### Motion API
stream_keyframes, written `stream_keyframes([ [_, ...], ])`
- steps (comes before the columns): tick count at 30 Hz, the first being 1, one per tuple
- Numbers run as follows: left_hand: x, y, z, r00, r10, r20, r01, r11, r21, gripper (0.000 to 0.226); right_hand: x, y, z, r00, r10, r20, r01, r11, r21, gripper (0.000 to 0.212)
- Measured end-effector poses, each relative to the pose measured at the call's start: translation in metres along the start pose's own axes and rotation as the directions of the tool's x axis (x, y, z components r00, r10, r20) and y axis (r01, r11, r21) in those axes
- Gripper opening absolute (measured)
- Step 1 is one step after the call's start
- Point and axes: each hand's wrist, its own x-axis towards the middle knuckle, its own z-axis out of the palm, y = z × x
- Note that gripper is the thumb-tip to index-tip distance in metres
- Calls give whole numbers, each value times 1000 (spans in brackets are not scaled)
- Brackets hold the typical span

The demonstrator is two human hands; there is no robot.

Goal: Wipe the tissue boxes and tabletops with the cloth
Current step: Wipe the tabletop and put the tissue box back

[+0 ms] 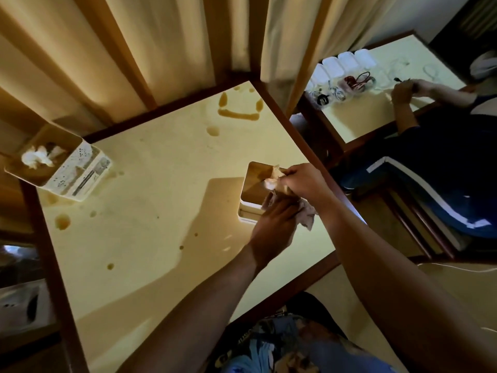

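A tissue box (252, 184) with a wooden lid and white base stands near the right edge of the pale yellow tabletop (150, 200). My right hand (304, 181) pinches the tissue sticking out of its lid. My left hand (274, 224) presses a greyish cloth (306, 215) against the near end of the box, fingers curled round the cloth. A second tissue box (61, 162), white with a wooden lid and a tissue poking up, sits at the table's far left corner. Brown spill marks (239, 111) and several drops lie on the tabletop.
Beige curtains (129, 49) hang behind the table. At the upper right another person (408, 90) works at a second yellow table (376, 114) with white containers (347, 63) and cables. A dark wooden rim edges my table.
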Motion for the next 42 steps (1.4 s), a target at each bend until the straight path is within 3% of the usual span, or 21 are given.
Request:
stream_keyframes([
  [5, -7, -13, -3, 1000, 6, -12, -6, 1000, -1, 40, 7, 0, -4, 999, -16, 43, 17, 1000, -24, 23],
  [12, -42, -78, -53, 987, -119, -107, 126, 990, 60, 35, 3, -3, -5, 998, 16, 63, -13, 999, -45, 26],
  [19, 23, -79, -50, 919, -389, 67, 392, 919, -30, 46, -10, 5, 5, 999, -9, -31, 11, 998, 59, 17],
  [24, 59, -81, -54, 936, -294, 194, 303, 953, -20, 48, -17, 8, 6, 997, -31, -74, 37, 995, 89, 12],
  [30, -8, -98, -68, 972, -220, 86, 219, 976, 14, 48, -18, 6, 7, 998, 0, -68, 7, 995, 103, 10],
  [33, -37, -89, -70, 969, -236, 71, 240, 969, -53, 45, -21, 4, 5, 997, -22, -73, 29, 995, 97, 12],
  [35, -45, -78, -75, 933, -356, 60, 361, 921, -146, 42, -28, 0, 7, 994, -81, -75, 85, 995, 54, 15],
  [38, -35, -62, -88, 756, -655, 18, 628, 717, -302, 26, -43, -6, 27, 970, -237, -55, 227, 964, -135, 24],
  [40, -19, -58, -96, 645, -764, -33, 701, 608, -373, 17, -55, -5, 43, 956, -291, -37, 274, 931, -241, 33],
  [42, -4, -60, -105, 605, -791, -91, 704, 585, -403, 13, -64, -2, 48, 946, -320, -61, 296, 922, -249, 42],
])
